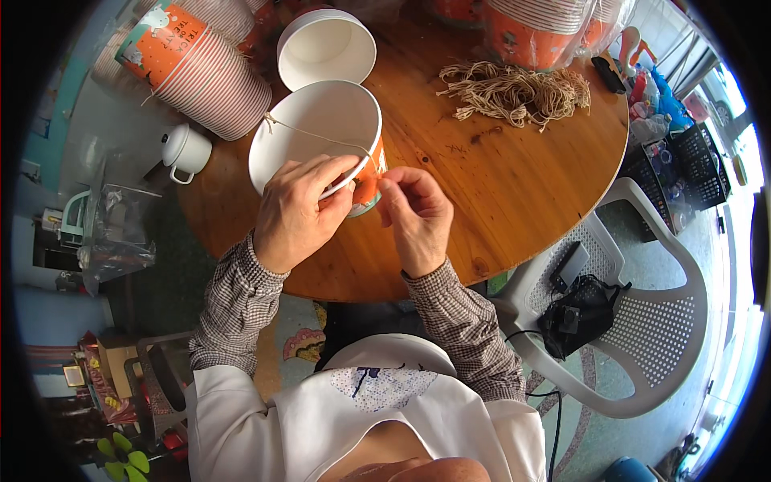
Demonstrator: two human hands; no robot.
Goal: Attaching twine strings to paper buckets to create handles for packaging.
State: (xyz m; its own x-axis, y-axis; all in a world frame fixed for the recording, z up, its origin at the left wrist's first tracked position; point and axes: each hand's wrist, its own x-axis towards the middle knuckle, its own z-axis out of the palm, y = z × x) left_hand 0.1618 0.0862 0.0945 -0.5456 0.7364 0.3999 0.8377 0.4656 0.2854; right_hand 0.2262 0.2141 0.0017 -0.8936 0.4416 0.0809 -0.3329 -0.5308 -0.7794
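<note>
A paper bucket (pixel 309 128), white inside and orange outside, lies tilted on the round wooden table (pixel 514 185). My left hand (pixel 297 209) grips its near rim. A thin tan string (pixel 321 138) runs across the bucket's mouth from the far rim to the near right side. My right hand (pixel 414 213) pinches the string's end against the bucket's orange wall, right beside my left thumb.
A second empty bucket (pixel 325 46) stands behind. A long stack of nested buckets (pixel 197 68) lies at the back left, more stacks (pixel 534 28) at the back right. A heap of cut strings (pixel 514 92) rests on the table. A white plastic chair (pixel 642 337) holds black gear at the right.
</note>
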